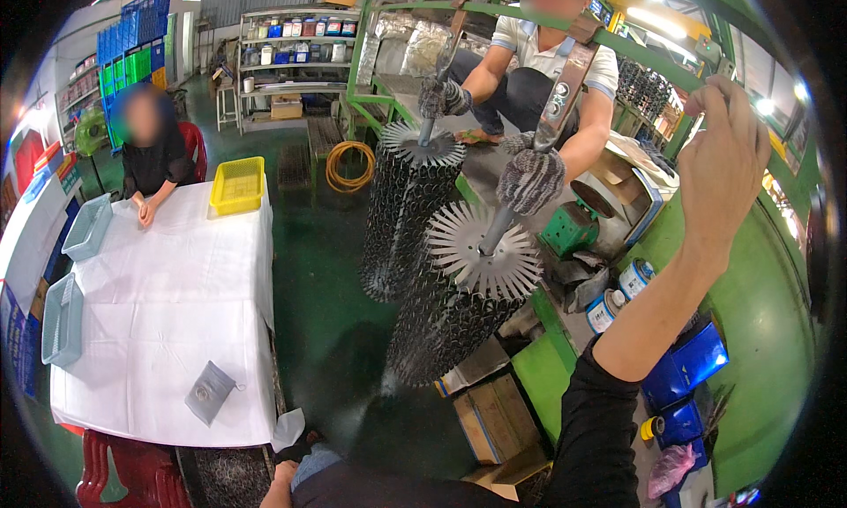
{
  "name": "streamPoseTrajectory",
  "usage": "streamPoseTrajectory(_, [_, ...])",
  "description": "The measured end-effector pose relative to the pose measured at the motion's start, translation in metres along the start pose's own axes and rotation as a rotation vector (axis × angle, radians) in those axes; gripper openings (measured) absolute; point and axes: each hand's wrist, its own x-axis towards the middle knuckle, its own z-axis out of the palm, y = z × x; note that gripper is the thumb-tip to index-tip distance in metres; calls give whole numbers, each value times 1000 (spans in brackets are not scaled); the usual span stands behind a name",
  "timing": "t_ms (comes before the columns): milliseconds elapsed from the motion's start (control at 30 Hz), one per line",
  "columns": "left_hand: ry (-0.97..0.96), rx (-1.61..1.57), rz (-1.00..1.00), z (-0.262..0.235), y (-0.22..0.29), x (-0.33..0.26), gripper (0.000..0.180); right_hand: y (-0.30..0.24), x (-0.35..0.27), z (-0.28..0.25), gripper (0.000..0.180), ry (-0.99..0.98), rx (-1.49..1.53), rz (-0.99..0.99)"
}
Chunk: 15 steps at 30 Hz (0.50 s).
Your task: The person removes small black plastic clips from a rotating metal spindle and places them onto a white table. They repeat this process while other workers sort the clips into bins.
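- Pinched bit (pixel 697 102) at my right hand's fingertips — small, pale pink-white; too small to tell what it is.
- My right hand (pixel 719 168) is raised high at upper right, thumb and forefinger closed on that bit, other fingers curled loosely.
- My left hand (pixel 281 483) is low at the bottom edge, near my lap; only part shows, so I cannot tell if it is spread or closed.
- Right hand is by far the nearer; the bit sits just above and left of its palm.
- Stacked finned discs (pixel 481 261) on rods lie below-left of the right hand, well apart, long axes slanting up-right.
- A co-worker's gloved hand (pixel 529 180) grips one rod.
- Desk (pixel 159 305) with white cloth far left.
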Motion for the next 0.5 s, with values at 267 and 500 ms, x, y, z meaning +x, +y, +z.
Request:
streamPoseTrajectory(267, [20, 3, 90, 1, -10, 7, 39, -20, -16, -10, 23, 112, 202, 12])
streamPoseTrajectory(500, [15, 120, 234, -15, -6, 26, 36, -84, -142, -30, 17, -515, 1024, 391])
